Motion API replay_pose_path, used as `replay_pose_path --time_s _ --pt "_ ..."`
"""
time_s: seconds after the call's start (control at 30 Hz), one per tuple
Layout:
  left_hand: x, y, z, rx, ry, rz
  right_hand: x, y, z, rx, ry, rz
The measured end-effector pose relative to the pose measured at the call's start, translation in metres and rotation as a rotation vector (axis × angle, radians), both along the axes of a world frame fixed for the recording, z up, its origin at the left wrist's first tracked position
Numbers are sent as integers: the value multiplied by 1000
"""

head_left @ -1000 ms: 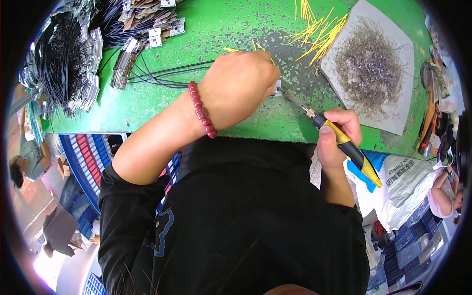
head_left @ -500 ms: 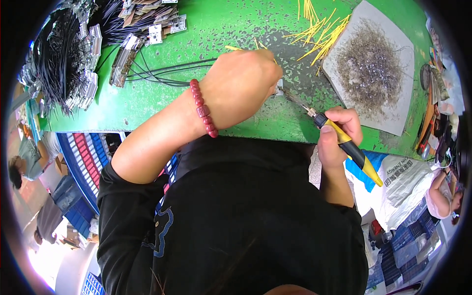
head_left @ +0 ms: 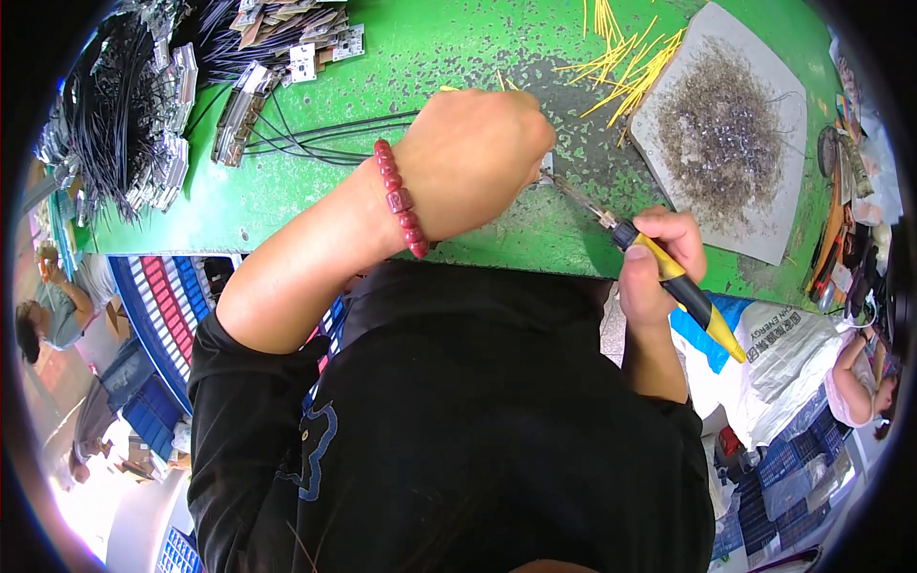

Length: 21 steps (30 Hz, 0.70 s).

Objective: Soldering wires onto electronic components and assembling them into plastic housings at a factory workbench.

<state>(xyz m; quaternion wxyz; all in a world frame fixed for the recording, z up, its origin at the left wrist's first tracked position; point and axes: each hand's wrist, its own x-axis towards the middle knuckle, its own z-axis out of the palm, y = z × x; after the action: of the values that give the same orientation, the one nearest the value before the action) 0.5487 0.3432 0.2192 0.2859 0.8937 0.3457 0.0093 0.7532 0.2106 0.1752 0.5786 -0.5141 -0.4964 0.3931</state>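
At the near edge of the worktable [head_left: 315, 215], the right hand [head_left: 654, 258] is turned up at the wrist, thumb and fingers closed around the yellow-and-black handle of a soldering iron [head_left: 690, 298]. The iron slants up and leftward from this grip, its slim metal tip reaching a small pale piece [head_left: 547, 163] at the left hand's fingertips. The left forearm crosses diagonally from a black sleeve; a bracelet of glossy red beads [head_left: 398, 201] rings the wrist. The left hand [head_left: 478, 158] is bent over, knuckles up; its fingers are hidden, so whether they pinch the piece cannot be told. Thin black wires [head_left: 339, 131] run leftward from beneath it across chipped green paint. Beyond lie a flat grey slab [head_left: 772, 239] heaped with fine, brownish scraps, straight yellow wires [head_left: 635, 76] and square white circuit boards [head_left: 303, 63].
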Motion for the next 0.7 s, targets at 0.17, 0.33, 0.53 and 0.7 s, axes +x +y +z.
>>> replay_pose_path --time_s 0.17,0.33,0.53,0.7 --pt "0 1 -2 8 -19 0 0 -3 -5 22 106 -86" --pt "0 1 -2 10 -5 -7 -1 -3 -4 20 101 -81" --pt "-1 0 -1 12 -36 0 -2 -3 -5 15 119 -103" --pt "-4 -5 -5 -17 -131 28 -1 -5 -5 9 129 -94"
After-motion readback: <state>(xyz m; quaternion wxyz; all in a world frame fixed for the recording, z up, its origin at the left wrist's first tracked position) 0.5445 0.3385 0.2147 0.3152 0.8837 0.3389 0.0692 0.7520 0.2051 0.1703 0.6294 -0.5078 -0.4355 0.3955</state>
